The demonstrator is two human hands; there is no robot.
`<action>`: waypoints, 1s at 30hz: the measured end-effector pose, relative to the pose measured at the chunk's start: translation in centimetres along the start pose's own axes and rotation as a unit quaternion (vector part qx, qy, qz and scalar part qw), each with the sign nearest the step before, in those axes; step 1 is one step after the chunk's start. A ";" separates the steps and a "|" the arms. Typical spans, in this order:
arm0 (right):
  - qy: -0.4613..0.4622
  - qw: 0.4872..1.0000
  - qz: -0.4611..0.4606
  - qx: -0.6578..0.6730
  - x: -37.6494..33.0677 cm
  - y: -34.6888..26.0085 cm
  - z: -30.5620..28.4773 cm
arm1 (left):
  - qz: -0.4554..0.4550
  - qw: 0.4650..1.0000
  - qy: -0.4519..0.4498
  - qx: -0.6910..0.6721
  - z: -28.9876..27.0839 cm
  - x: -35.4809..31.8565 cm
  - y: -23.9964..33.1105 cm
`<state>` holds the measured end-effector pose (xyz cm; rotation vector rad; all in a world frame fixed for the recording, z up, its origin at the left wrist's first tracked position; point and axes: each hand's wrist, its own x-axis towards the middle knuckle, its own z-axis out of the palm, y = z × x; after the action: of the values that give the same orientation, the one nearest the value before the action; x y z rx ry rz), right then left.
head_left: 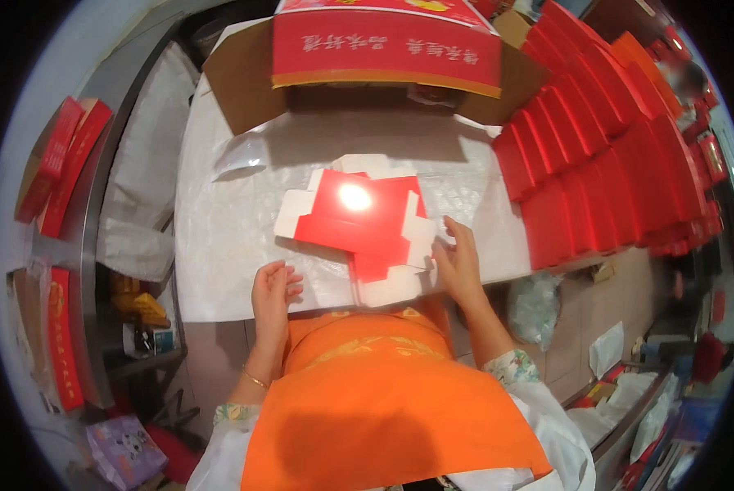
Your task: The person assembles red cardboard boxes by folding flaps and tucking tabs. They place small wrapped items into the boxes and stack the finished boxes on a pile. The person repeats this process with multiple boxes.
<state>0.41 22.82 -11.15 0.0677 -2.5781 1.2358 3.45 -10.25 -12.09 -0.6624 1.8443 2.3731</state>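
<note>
Flat red carton blanks (pixel 342 214) with white flaps lie overlapping at odd angles on the white-covered table, glare on the top one. My left hand (pixel 273 288) hovers by the table's front edge, left of the blanks. Its fingers are loosely bent and a little apart, with nothing in them. Beside the white flaps on the right is my right hand (pixel 458 260), fingers apart and holding nothing I can see. Whether it touches a flap I cannot tell.
A large red cardboard box (pixel 383 51) with its flaps spread stands at the far side. Rows of red boxes (pixel 604 155) fill the right. A curved clear plastic piece (pixel 242 157) lies far left. A plastic bag (pixel 535 309) is below the table at right.
</note>
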 end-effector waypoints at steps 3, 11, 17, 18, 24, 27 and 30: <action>0.034 0.999 0.026 0.011 -0.3 0.6 1.2 | -0.049 0.992 -0.034 -0.115 0.3 1.5 0.7; -0.078 0.996 -0.039 -0.024 0.5 -2.0 1.7 | -0.044 0.977 -0.057 -0.200 5.5 7.1 -0.4; 0.013 0.999 0.011 0.033 -2.6 -1.7 2.5 | 0.022 0.967 -0.037 -0.250 4.2 8.9 1.2; 0.033 0.992 0.077 0.095 -3.0 -0.9 3.1 | -0.014 0.970 -0.064 -0.235 4.0 8.3 1.8; -0.051 0.984 0.153 0.080 -2.0 0.4 3.1 | -0.105 0.959 -0.164 -0.205 5.6 6.4 -0.2; -0.041 0.990 0.118 0.061 -0.6 0.4 4.3 | -0.093 0.959 -0.167 -0.209 7.1 7.0 0.0; -0.052 0.997 0.046 -0.021 1.6 -0.8 5.0 | -0.073 0.963 -0.167 -0.197 7.8 7.9 1.0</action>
<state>-2.14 18.59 -13.14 0.0060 -2.7237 1.2409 -6.35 -4.87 -12.60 -0.3721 1.1652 2.5752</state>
